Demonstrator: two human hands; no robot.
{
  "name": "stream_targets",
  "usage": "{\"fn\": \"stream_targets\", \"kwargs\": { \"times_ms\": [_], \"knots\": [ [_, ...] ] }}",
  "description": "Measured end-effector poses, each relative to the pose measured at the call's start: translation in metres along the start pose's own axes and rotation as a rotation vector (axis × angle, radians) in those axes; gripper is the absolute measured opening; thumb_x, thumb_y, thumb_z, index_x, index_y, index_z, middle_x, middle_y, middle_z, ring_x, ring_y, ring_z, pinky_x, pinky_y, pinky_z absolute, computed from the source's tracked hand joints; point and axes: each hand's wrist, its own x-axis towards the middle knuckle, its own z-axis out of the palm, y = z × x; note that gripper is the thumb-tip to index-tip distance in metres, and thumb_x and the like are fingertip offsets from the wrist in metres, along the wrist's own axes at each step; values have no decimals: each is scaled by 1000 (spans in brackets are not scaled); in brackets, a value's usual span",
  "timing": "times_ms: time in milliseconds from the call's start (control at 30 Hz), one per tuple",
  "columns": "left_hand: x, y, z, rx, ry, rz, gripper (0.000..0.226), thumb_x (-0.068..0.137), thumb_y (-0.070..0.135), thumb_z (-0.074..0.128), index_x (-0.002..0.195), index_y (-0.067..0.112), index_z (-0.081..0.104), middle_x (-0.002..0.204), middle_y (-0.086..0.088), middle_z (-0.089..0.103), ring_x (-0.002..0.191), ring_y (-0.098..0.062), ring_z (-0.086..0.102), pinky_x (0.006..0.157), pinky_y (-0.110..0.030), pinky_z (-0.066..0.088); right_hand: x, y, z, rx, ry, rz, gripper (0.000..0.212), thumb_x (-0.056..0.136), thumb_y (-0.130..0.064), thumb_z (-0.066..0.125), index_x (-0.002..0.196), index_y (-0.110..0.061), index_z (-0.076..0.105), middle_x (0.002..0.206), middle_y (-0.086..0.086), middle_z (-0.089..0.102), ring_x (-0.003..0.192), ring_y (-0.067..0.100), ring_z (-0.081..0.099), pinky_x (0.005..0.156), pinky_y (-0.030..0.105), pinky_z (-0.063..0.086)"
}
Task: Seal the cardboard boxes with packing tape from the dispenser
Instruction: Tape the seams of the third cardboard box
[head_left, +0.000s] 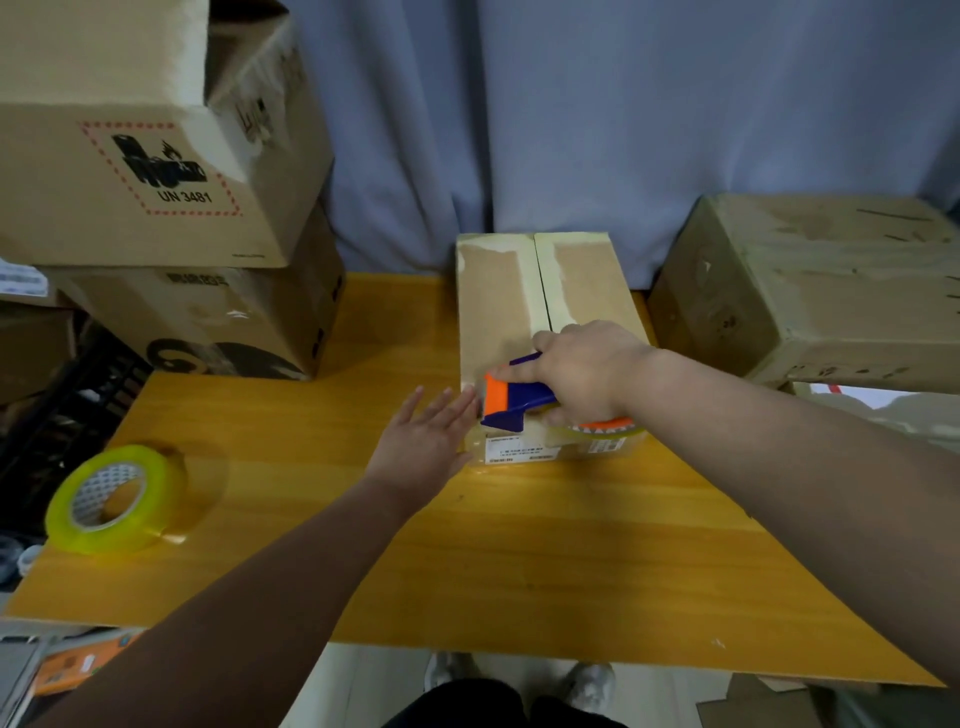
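A long cardboard box (498, 306) lies in the middle of the yellow table (363, 545), its two top flaps closed with a seam down the centre. My right hand (587, 369) is shut on a blue and orange tape dispenser (514, 397) with a clear tape roll, pressed at the box's near top edge. My left hand (426, 441) is flat and open, fingers spread, touching the box's near left corner. A white label shows on the box's front face.
A spare roll of yellowish clear tape (117, 496) lies at the table's left. Two stacked cardboard boxes (156, 171) stand at the back left, another box (815, 291) at the right. A blue curtain hangs behind. My shoes show below the table's front edge.
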Motion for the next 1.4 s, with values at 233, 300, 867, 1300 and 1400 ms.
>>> {"fn": "stream_targets", "kwargs": {
  "times_ms": [233, 300, 867, 1300, 1400],
  "knots": [
    [-2, 6, -8, -125, 8, -100, 64, 99, 42, 41, 152, 26, 9, 159, 10, 10, 146, -13, 13, 118, -39, -4, -53, 43, 19, -51, -31, 42, 65, 94, -52, 46, 148, -47, 12, 130, 4, 45, 108, 25, 50, 83, 37, 43],
    [-2, 13, -12, -133, 9, -149, 64, 98, 43, 42, 152, 26, 12, 158, 10, 14, 146, -12, 14, 118, -39, -4, -61, 50, 28, -73, -38, 51, 62, 95, -52, 44, 149, -46, 12, 132, 4, 44, 109, 26, 50, 85, 38, 44],
    [28, 99, -13, -209, 15, -208, 78, 99, 44, 40, 150, 18, -13, 160, 2, -10, 146, -12, -11, 115, -29, -9, -39, 48, 49, -114, -1, 9, 57, 97, -43, 47, 147, -43, 19, 125, 8, 47, 107, 29, 52, 72, 37, 34],
    [26, 88, -10, -178, 38, -169, 70, 101, 42, 35, 148, 28, -15, 159, 2, -13, 146, -14, -11, 117, -32, -5, -36, 41, 46, -90, -10, 61, 54, 96, -40, 51, 144, -41, 28, 122, 8, 49, 105, 29, 52, 72, 38, 34],
    [25, 65, -12, -148, 56, -170, 66, 101, 40, 36, 152, 22, -4, 160, 2, -7, 147, -13, -7, 116, -29, -5, -25, 25, 39, -95, 15, 78, 52, 96, -34, 52, 143, -38, 30, 121, 10, 48, 104, 30, 51, 72, 39, 34]
  ]
}}
